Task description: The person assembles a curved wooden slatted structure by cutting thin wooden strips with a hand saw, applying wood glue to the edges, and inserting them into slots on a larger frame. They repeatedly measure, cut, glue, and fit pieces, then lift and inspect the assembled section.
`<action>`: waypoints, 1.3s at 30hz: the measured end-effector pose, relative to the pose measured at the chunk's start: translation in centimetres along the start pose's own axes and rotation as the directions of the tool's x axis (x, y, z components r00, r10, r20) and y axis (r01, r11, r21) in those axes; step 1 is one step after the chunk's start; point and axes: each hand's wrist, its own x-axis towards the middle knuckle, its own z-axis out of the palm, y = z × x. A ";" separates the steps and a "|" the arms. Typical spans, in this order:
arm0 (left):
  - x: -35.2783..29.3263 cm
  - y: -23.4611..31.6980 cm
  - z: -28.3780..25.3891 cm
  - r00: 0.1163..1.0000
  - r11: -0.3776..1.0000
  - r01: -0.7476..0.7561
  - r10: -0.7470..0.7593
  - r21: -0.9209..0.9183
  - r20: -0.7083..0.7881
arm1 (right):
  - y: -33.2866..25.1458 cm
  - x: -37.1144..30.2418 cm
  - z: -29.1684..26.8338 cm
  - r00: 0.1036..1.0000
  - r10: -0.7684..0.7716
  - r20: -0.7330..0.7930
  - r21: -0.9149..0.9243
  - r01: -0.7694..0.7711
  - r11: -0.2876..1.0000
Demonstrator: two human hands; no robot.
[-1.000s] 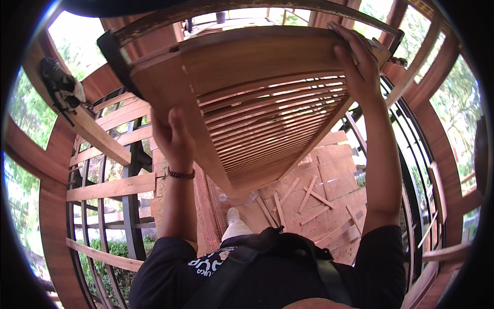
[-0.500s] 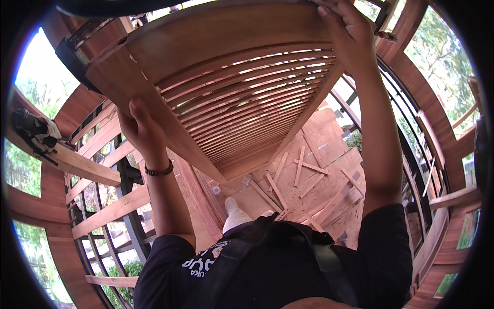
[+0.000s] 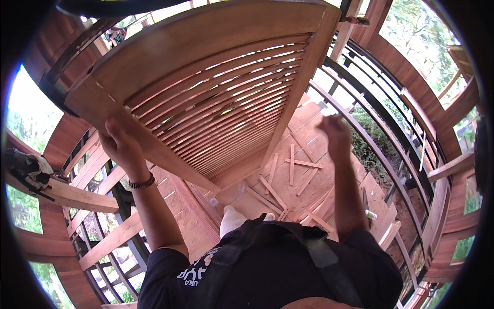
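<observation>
A tall brown wooden louvered door (image 3: 206, 31) stands before me, leaning, with thin slats inside a solid frame. My left hand (image 3: 122, 149) wraps round its left edge, the thumb on the near face and the fingers mostly hidden behind. A dark bracelet circles that wrist. Off the door's right side, my right hand (image 3: 337, 135) hangs in the air above the floor, touching nothing that I can see. Its fingers look bent but are smeared, so I cannot tell whether they are closed.
Loose wooden strips (image 3: 303, 164) lie across the plank floor. To the right run curved dark metal rails (image 3: 378, 131). A wooden beam (image 3: 77, 196) at left bears a dark and white bundle (image 3: 28, 170). A small white and green tube (image 3: 370, 215) lies near my right elbow.
My right hand has let go of the door's upper right edge and dropped lower. The door appears farther left in view, with my left hand still on it.
</observation>
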 end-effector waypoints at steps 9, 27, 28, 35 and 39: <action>0.8 -1.3 0.0 1.000 1.000 -0.007 0.008 -0.014 0.027 | 5.9 -12.7 1.7 0.813 0.577 -0.078 -0.084 -0.582 0.809; 0.0 -3.6 -2.3 0.938 0.954 0.130 -0.029 -0.272 0.346 | -13.0 10.7 9.0 0.906 -0.404 0.126 -0.984 0.166 0.063; 0.1 -3.8 -2.3 0.935 0.955 0.102 0.003 -0.277 0.355 | -12.7 10.9 8.8 0.866 -0.466 0.181 -0.982 0.180 -0.048; -0.1 -3.8 -1.6 0.933 0.932 0.114 0.018 -0.344 0.359 | -12.5 11.5 7.5 0.817 -0.406 0.410 -0.891 0.262 -0.371; -0.1 -3.7 -1.3 0.941 0.923 0.107 0.026 -0.369 0.338 | -13.0 10.6 7.9 0.837 -0.365 0.408 -0.911 0.350 -0.217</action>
